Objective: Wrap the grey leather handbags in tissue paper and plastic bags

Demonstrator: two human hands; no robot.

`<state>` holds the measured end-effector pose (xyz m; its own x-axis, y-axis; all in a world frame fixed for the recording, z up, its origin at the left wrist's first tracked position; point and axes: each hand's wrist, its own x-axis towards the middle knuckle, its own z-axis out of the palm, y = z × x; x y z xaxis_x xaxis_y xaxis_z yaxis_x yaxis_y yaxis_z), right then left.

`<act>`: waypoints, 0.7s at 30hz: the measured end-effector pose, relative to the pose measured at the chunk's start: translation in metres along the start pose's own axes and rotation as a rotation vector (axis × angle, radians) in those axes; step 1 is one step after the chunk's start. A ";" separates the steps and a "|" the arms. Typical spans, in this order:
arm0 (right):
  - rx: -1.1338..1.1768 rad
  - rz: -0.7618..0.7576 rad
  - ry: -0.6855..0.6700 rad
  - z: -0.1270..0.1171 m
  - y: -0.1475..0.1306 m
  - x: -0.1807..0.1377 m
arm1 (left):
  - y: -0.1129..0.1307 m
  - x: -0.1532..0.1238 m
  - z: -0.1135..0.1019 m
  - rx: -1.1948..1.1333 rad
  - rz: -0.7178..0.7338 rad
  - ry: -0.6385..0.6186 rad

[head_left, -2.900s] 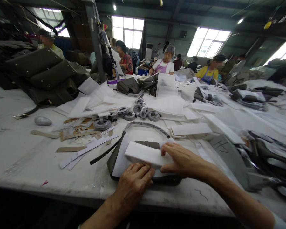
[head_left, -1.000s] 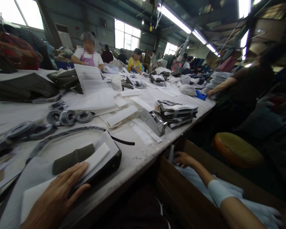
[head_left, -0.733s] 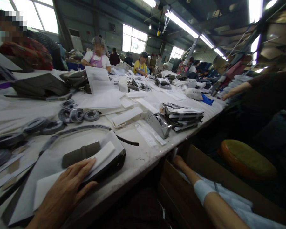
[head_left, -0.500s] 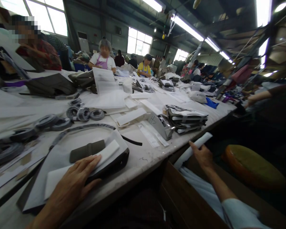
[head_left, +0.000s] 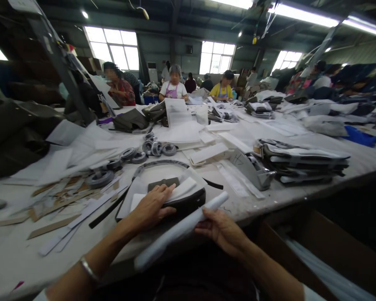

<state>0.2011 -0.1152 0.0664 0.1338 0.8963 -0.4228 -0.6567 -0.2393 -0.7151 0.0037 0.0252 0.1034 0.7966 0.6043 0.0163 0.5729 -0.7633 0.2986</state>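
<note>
A dark olive handbag (head_left: 198,200) lies on the table, with white sheets over it and its wrapped strap (head_left: 161,163) arched behind. My left hand (head_left: 156,203) rests flat on a folded white strip (head_left: 183,190) on top of the bag, fingers stretched out. An olive tab or flap (head_left: 163,183) shows just beyond the fingers. In front of the bag, my right hand (head_left: 224,231) pinches a long pale white roll (head_left: 172,239) near its upper end. The roll slants down to the left, in front of the table edge; what it is made of I cannot tell.
An open cardboard box (head_left: 290,261) holding more white rolls (head_left: 332,267) stands below the table at right. A tape dispenser (head_left: 257,174) and stacked wrapped bags (head_left: 303,161) lie right of the handbag. Wrapped coils (head_left: 134,156) and card scraps (head_left: 58,209) lie left. Co-workers sit across the table.
My right hand has brought the white roll up from the box to in front of the bag. The view has turned right to left; my left hand stays on the bag.
</note>
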 end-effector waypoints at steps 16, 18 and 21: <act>-0.136 0.088 0.087 0.035 0.050 0.039 | 0.021 -0.003 0.043 0.325 0.025 0.086; -0.187 0.081 0.090 0.031 0.052 0.042 | 0.016 -0.009 0.058 0.380 0.062 0.181; -0.373 0.162 0.003 0.024 0.044 0.038 | 0.011 -0.016 0.074 0.468 0.120 0.351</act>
<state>0.1601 -0.0828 0.0324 0.0533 0.8351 -0.5474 -0.3554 -0.4964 -0.7920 0.0113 -0.0096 0.0362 0.7951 0.4862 0.3624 0.5705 -0.8023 -0.1753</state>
